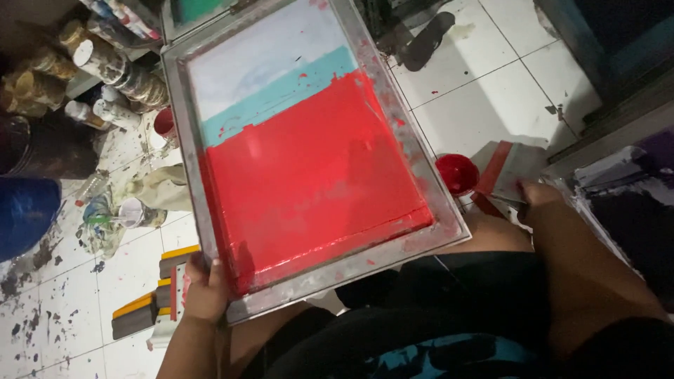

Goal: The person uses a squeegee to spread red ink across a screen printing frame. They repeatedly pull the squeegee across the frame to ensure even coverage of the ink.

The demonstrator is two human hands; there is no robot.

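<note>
A metal-framed printing screen [414, 140] fills the middle of the head view, tilted toward me. Its mesh is coated in wet red ink [309, 175] over the lower part, with a pale teal band and a whitish area above. My left hand [205, 288] grips the frame's lower left corner. My right hand [539, 193] sits at the right, closed on a squeegee [507, 170] with a red-stained blade. A small red ink cup [456, 173] stands on the floor just beside the squeegee and the frame's right edge.
Paint-spattered white floor tiles [56, 309] lie at the left. Several jars and bottles [105, 63] crowd the upper left by a dark bucket [35, 147]. Yellow-topped grey blocks [151, 298] lie near my left hand. A dark stained board [632, 203] is at the right.
</note>
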